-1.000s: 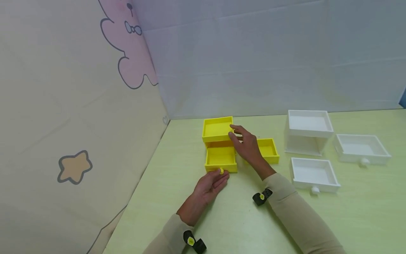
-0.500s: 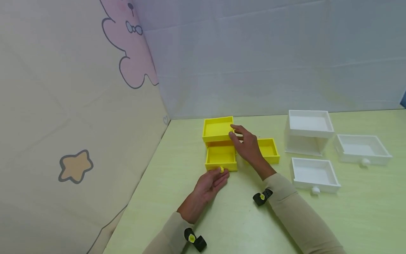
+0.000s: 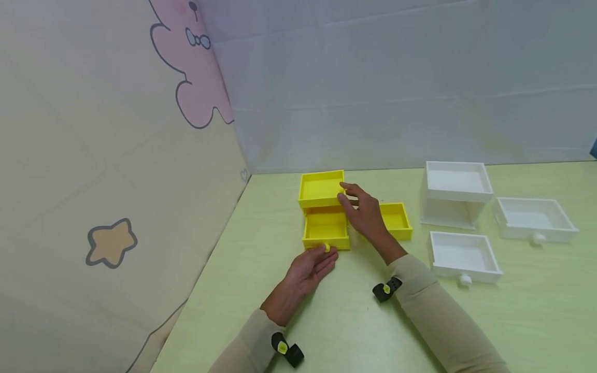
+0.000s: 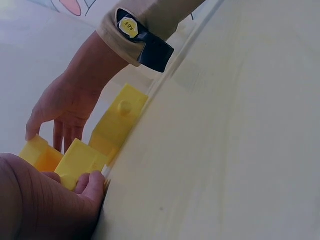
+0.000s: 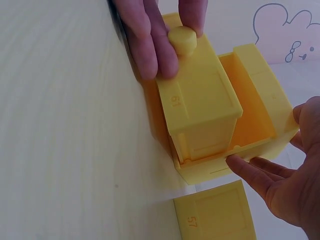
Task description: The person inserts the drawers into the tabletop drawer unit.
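A small yellow cabinet (image 3: 322,186) with a shallow tray top stands at the back of the table. A yellow drawer (image 3: 325,228) sits partly inside its opening and juts out toward me. My left hand (image 3: 303,274) pinches the drawer's round knob (image 5: 182,40) between thumb and fingers. The fingers of my right hand (image 3: 366,215) rest, fairly straight, against the cabinet's right side, its thumb by the top front corner. A second yellow drawer (image 3: 394,220) lies on the table just right of the cabinet, partly covered by my right hand and wrist in the head view.
Farther right stands a white cabinet (image 3: 457,181) with an open front. Two white knobbed drawers lie near it, one drawer (image 3: 464,254) in front and another drawer (image 3: 536,220) to its right. A light wall cloth (image 3: 373,103) rises behind the table; another cloth (image 3: 154,197) hangs left.
The yellow drawer has slid slightly deeper into the cabinet, and my left hand has moved forward with it. My right hand stays against the cabinet.
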Motion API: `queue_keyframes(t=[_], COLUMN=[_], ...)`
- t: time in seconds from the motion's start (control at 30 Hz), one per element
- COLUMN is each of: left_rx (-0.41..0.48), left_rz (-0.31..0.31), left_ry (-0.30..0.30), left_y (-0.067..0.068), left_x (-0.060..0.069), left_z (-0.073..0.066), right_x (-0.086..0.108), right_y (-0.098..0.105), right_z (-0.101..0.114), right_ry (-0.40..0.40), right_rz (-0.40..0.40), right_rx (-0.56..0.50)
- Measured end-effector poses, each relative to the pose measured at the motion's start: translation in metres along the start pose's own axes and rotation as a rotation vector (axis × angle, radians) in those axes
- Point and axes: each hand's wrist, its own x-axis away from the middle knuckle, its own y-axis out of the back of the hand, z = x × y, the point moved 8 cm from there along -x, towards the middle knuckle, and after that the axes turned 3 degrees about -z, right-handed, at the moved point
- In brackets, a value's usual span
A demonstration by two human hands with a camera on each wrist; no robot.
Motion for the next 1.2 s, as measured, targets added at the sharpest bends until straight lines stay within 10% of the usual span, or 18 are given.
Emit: queue_keyframes(t=[1.2], left_rx=[0.008], left_rz=[-0.014], left_ry=[-0.015], left_y=[-0.0049], left_x=[-0.0035], left_z=[-0.0011], right_x=[0.0022], right_y=[-0.0026], right_z=[-0.0019], right_ry=[-0.003], right_rz=[0.012], right_rx=[0.015])
